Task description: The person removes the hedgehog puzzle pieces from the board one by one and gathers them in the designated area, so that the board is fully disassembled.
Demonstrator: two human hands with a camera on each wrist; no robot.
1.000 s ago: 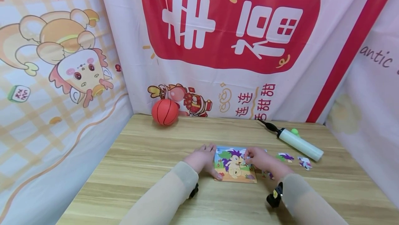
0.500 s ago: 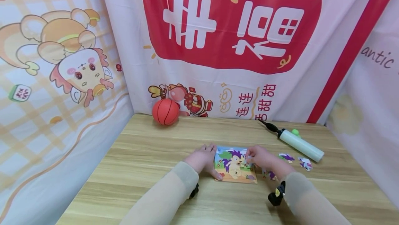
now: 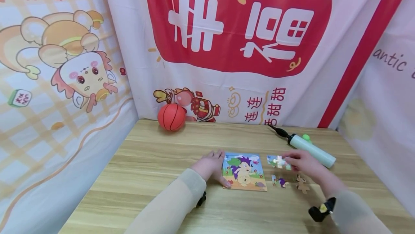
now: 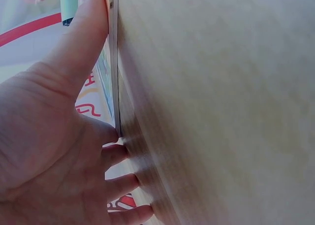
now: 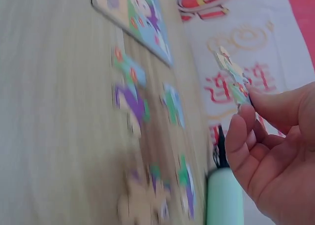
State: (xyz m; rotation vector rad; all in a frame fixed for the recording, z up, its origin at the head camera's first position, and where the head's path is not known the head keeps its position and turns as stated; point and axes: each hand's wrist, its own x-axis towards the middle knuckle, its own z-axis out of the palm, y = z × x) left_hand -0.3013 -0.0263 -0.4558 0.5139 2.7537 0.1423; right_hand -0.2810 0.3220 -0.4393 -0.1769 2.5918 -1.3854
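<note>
My left hand [image 3: 212, 167] rests along the left side of the cartoon hedgehog puzzle board [image 3: 259, 183], thumb on its near corner. Its fingers are spread, and in the left wrist view they reach past the board's edge [image 4: 113, 67]. Right of the board, my right hand [image 3: 304, 164] pinches a puzzle piece [image 5: 234, 75] between thumb and fingers, above the table. Below it lie several loose puzzle pieces, among them a purple piece [image 3: 281, 182] and a brown-faced piece [image 3: 302, 184]. The right wrist view also shows a blue-green piece [image 5: 173, 104].
A pale green hand pump [image 3: 312, 151] with a black nozzle lies at the back right, a small green ball [image 3: 306, 138] behind it. An orange-red toy basketball [image 3: 172, 117] stands at the back left. Printed cloths [image 3: 139, 93] hang around the wooden table [image 3: 136, 180].
My right hand has moved right, off the board, over the loose pieces with a puzzle piece in its fingers. The board's right side and a brown-faced piece now show. My left hand has stayed put.
</note>
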